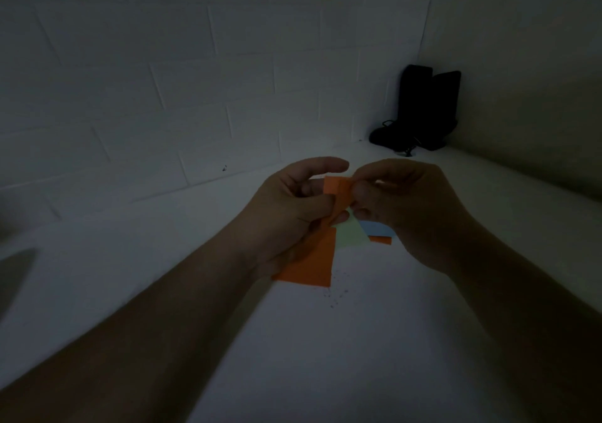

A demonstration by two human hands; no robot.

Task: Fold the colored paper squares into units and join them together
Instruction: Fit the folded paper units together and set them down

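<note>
A small folded orange paper (337, 194) is held up above the white table (325, 341). My left hand (293, 207) pinches its left side between thumb and fingers. My right hand (407, 207) pinches its right edge. Below the hands lie flat paper squares: an orange square (312, 263), a pale green square (350, 235), a light blue square (378, 228) and a strip of another orange sheet (381, 239) peeking out beneath the blue one. The scene is dim, and my hands hide parts of the flat squares.
A black object with a cord (420, 113) stands in the far right corner where the white brick wall (163, 80) meets the side wall. Small dark specks (337, 295) dot the table just in front of the orange square.
</note>
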